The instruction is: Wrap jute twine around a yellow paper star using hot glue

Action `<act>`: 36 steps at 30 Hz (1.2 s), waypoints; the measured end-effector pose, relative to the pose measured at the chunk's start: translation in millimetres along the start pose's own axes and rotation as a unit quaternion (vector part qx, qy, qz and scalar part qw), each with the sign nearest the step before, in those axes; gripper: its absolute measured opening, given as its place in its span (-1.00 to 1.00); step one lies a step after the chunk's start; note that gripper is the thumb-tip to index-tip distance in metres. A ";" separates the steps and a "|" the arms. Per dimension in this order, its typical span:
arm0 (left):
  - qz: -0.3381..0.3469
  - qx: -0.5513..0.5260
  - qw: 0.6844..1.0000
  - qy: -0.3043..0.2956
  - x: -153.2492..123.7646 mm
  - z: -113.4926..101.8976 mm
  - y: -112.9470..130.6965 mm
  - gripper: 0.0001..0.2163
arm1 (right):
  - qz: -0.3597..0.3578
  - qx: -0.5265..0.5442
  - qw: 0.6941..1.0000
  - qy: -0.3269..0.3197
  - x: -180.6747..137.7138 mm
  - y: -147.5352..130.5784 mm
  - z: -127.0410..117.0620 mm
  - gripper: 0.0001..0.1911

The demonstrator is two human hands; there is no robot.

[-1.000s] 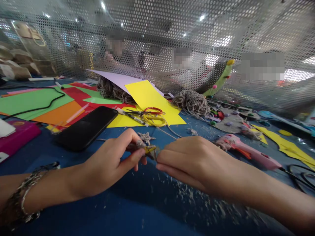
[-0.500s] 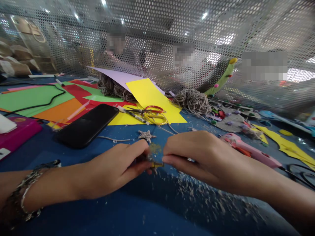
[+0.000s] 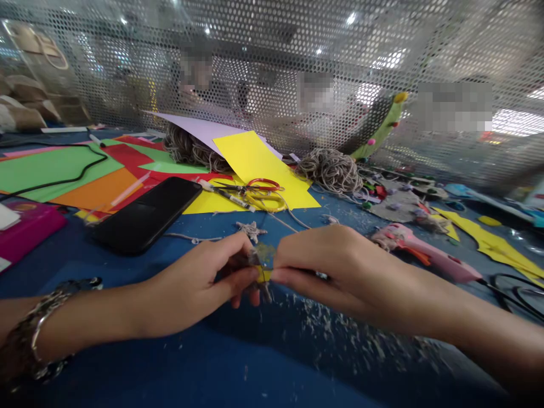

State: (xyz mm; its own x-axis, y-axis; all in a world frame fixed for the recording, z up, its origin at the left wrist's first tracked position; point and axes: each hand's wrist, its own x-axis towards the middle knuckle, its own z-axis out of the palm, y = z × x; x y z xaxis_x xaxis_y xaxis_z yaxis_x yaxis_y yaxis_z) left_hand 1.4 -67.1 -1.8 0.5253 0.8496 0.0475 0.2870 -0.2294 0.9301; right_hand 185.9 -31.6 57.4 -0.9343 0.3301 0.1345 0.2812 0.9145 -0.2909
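My left hand (image 3: 191, 286) is closed, with thumb and fingers pinching a small yellow piece (image 3: 264, 275) that has grey yarn about it. My right hand (image 3: 335, 272) is closed in a pinch right beside the yellow piece's right end; what lies between its fingertips is hidden. Just beyond the hands lies a small star wrapped in grey yarn (image 3: 251, 231). Farther back, scissors with red and yellow handles (image 3: 266, 195) rest on yellow paper (image 3: 255, 164), beside a marker (image 3: 229, 196).
A black phone (image 3: 148, 215) lies to the left on the blue table (image 3: 204, 374), near coloured paper sheets (image 3: 51, 170). Grey yarn (image 3: 331, 170) is heaped at the back before a perforated metal screen (image 3: 263, 56). To the right lies a pink glue gun (image 3: 437, 255). Yarn scraps (image 3: 340, 323) litter the front.
Both hands have shifted slightly left, along with the whole view. The yellow piece has turned a little between my left fingers, and grey yarn now shows across it.
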 end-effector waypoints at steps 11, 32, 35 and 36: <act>-0.043 -0.080 0.993 0.069 2.5 -1.1 3.1 -0.86 | -0.031 -0.225 0.974 0.017 -5.2 -15.7 5.0 -0.75; 0.059 0.100 0.993 -0.025 -6.6 -1.3 1.8 -0.93 | 0.021 -0.077 0.996 -0.035 -0.2 -7.4 -6.3 -0.76; 0.061 0.100 0.993 -0.026 -5.9 -2.5 2.2 -0.92 | 0.024 -0.020 0.999 -0.042 0.9 -3.6 -5.3 -0.77; 0.056 0.093 0.994 -0.026 -5.6 -2.8 2.3 -0.92 | 0.022 -0.003 0.999 -0.040 1.1 -2.0 -4.6 -0.77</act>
State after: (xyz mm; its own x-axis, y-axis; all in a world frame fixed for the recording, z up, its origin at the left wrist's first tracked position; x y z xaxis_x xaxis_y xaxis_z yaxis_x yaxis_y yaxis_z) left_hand -3.1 -71.0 1.0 0.6016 0.7894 0.1227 0.3650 -0.4082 0.8367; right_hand 185.3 -32.0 62.4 -0.9354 0.3506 0.0454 0.3237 0.9010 -0.2889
